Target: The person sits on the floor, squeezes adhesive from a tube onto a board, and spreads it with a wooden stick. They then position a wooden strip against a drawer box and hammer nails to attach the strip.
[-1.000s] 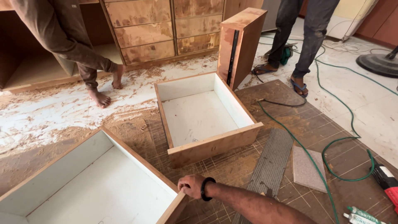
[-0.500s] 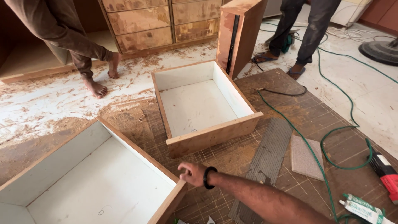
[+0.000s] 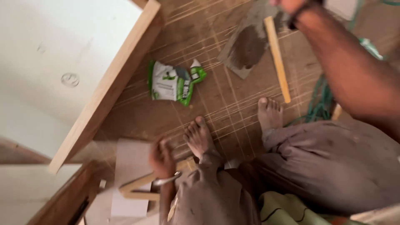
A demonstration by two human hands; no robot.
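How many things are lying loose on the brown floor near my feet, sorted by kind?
Green and white packets: 1
Thin wooden strips: 1
Grey flat scraps: 1
White boards: 1
Green cables: 1
Total: 5

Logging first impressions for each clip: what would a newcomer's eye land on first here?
Probably the crumpled green and white packet lying on the scored brown floor board, just beyond the person's bare feet. To its left stands a big white drawer box with a wooden edge. The left hand reaches down to wooden strips near the bottom edge.
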